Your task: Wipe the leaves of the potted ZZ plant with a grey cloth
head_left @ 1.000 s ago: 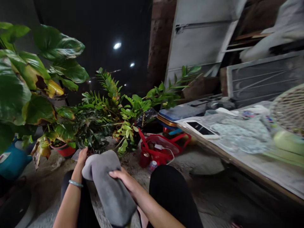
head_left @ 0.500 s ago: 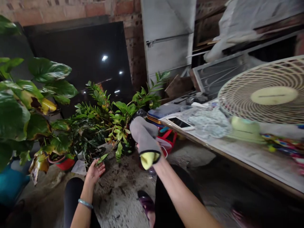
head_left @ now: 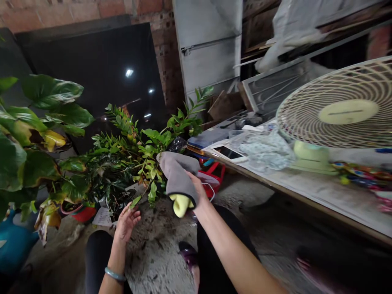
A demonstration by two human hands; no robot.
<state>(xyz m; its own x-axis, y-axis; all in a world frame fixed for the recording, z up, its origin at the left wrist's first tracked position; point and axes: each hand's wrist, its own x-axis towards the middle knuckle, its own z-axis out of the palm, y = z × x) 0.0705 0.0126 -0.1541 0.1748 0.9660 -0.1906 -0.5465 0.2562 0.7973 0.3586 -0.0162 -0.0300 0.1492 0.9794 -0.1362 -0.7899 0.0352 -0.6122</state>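
A grey cloth with a black edge and a yellow underside [head_left: 179, 175] hangs over my right hand [head_left: 197, 188], which is closed on it. Most of the right fingers are hidden by the cloth. My left hand [head_left: 128, 222] is palm up with curled, parted fingers, and a green leaf [head_left: 135, 202] lies between thumb and fingers. That leaf is on a low stem of the leafy potted plants [head_left: 122, 159]. The cloth is just right of the yellow-green leaves [head_left: 150, 165].
A table [head_left: 260, 179] on the right bears a phone [head_left: 228, 153], a crumpled cloth [head_left: 266, 151] and a fan [head_left: 339, 110]. Beneath its edge is a red basket [head_left: 217, 177]. Large leaves [head_left: 39, 163] and a red pot [head_left: 80, 213] stand left.
My right hand has turned and moved slightly left with the cloth, showing more of its fingers. My left hand has shifted slightly right, still at the leaf. The view has shifted a little.
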